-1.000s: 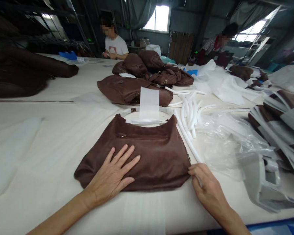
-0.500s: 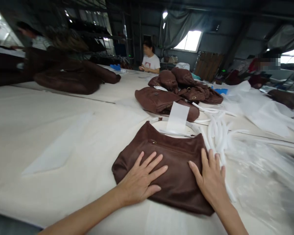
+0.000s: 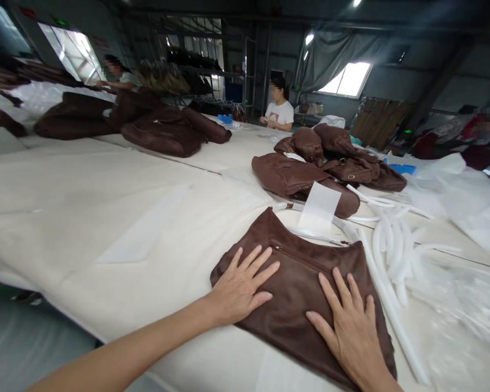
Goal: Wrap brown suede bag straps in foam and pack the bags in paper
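A dark brown leather handbag [image 3: 294, 294] lies flat on the pale table in front of me, a zipper running across its upper part. Spread over the bag's left side is my left hand [image 3: 239, 286], fingers apart and palm down. My right hand [image 3: 351, 321] rests on its right side, also with fingers spread. The strap, partly wrapped in white, loops beyond the bag's top edge, and a white sheet [image 3: 320, 207] stands over it. White foam tubes [image 3: 392, 245] lie just right of the bag.
Several brown bags [image 3: 294, 174] are heaped behind mine, and more brown bags [image 3: 163, 130] lie at the far left. Clear plastic bags [image 3: 457, 316] spread at right. A thin white sheet [image 3: 142, 228] lies left. A person in a white shirt [image 3: 280, 111] stands across the table.
The view has swung left, so the scene sits further right. My right hand has moved from the bag's right edge inward onto its face. My left hand still lies on the bag.
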{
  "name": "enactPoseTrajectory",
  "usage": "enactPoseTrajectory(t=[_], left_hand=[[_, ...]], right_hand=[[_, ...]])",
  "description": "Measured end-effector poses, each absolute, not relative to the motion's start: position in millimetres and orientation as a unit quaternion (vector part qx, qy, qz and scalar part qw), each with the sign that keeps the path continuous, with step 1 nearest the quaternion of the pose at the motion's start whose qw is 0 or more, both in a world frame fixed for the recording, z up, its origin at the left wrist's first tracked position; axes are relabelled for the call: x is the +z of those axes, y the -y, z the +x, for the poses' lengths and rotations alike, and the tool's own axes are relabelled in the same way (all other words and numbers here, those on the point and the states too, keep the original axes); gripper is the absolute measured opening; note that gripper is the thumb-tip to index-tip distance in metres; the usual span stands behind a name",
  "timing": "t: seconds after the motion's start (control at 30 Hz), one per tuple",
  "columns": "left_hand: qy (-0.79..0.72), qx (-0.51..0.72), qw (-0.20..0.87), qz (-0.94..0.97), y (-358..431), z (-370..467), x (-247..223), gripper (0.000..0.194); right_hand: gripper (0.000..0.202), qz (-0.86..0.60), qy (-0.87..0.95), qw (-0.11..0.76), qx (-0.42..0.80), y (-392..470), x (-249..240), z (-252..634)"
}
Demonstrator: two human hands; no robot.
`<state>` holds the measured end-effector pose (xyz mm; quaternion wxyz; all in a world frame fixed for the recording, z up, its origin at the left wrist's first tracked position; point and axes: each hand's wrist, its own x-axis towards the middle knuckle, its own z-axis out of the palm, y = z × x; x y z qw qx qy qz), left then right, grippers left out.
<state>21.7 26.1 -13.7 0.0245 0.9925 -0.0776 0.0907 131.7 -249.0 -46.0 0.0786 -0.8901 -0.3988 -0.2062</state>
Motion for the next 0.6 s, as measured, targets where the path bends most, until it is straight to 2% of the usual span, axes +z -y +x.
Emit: enactPoseTrajectory(t=[0.13,0.27,0.33,0.4,0.5,0.6], left_hand=[[0.063,0.093,0.052,0.992,-10.5,26.6,9.9,0.059],[0.154,0.119,0.073,0.978,6.6,34.1,13.2,0.063],[0.186,0.111,0.074,0.973,9.6,36.3,1.4,0.065],[0.183,0.109,0.075,0.974,9.2,37.6,-9.8,0.067],[0.179,0.117,0.072,0.974,6.3,37.7,-16.3,0.068],[0.18,0.12,0.073,0.974,4.2,36.5,-14.9,0.072]], right_hand=[[0.067,-0.892,0.396,0.09,-0.199,247.7,-50.0,131.3],[0.064,-0.902,0.386,0.131,-0.141,253.4,-35.8,131.0],[0.057,-0.901,0.378,0.201,-0.07,256.2,-18.3,139.2],[0.052,-0.889,0.33,0.318,-0.006,254.1,1.2,159.0],[0.055,-0.855,0.196,0.479,0.023,236.2,22.1,209.7],[0.053,-0.833,0.152,0.532,0.024,204.1,28.0,264.1]])
